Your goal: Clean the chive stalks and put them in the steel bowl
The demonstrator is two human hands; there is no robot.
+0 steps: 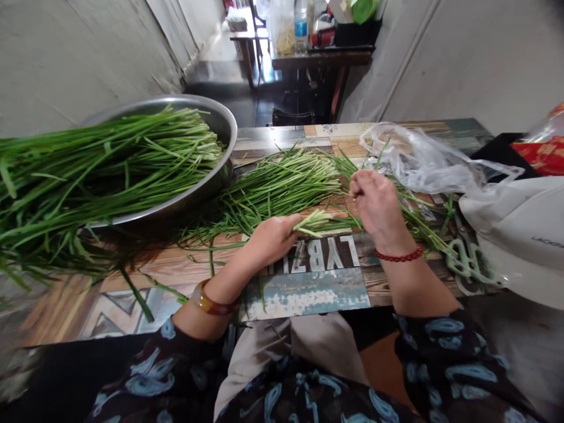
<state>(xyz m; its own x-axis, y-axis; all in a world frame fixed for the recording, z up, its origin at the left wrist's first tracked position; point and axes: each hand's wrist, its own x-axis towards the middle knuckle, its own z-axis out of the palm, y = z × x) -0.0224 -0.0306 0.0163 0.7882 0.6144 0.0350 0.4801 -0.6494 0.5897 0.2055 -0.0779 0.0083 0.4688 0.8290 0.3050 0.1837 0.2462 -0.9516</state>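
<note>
One small bunch of green stalks (314,223), centre of frame, pale ends poking from the gripping left hand (272,238). Right hand (378,202): fingers curled, can't tell if pinching anything. Stalks likely light, pliant, easily bruised; hold gently near firmer pale ends.

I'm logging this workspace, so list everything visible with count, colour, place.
Table: one, multicoloured, foreground
Loose stems: many, green, table centre
Bowl: one, silver, table left
Bowl stems: many, green, in bowl, overhanging
Plastic bag: one, clear, right rear
Scissors: one, pale green, right
Cap: one, white, right
Packet: one, red, far right
Back table: one, brown, background
Bottle: one, blue label, back table
Left hand: one, amber bangle, gripping stem bunch
Right hand: one, red bracelet, centre-right
</note>
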